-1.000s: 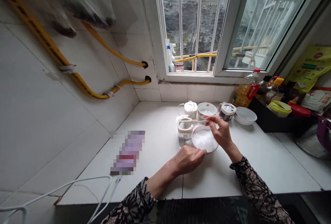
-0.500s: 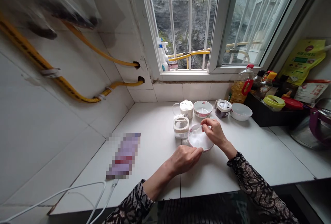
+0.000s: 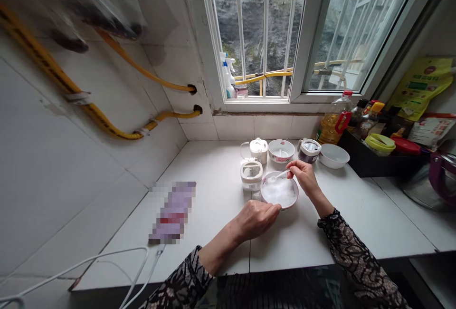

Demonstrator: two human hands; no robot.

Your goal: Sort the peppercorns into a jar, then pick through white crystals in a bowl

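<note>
A bowl [image 3: 262, 196] holding white grains or powder [image 3: 281, 194] sits on the white tiled counter. My left hand [image 3: 257, 219] grips its near rim, fingers closed. Pinched in my right hand [image 3: 302, 176] is the handle of a small white spoon [image 3: 280, 176], its head over the bowl's far left part. Just left of the bowl stands a clear jar with a cream-framed lid [image 3: 251, 176]. Behind are a second cream-lidded jar [image 3: 259, 149], a flowered bowl [image 3: 281, 151], a jar with dark contents [image 3: 308, 151] and a plain white bowl [image 3: 334, 157].
An oil bottle [image 3: 335, 119] and a black box [image 3: 370, 161] of seasonings stand at the back right, near a pot with a purple handle [image 3: 435, 178]. At left lies a blurred purple object [image 3: 174, 214] with a white cable [image 3: 142, 261]. Yellow pipes [image 3: 92, 114] run along the wall.
My right hand has drawn back slightly to the right, lifting the spoon so its head shows above the white contents. My left hand stays on the bowl's rim. The view has shifted a little.
</note>
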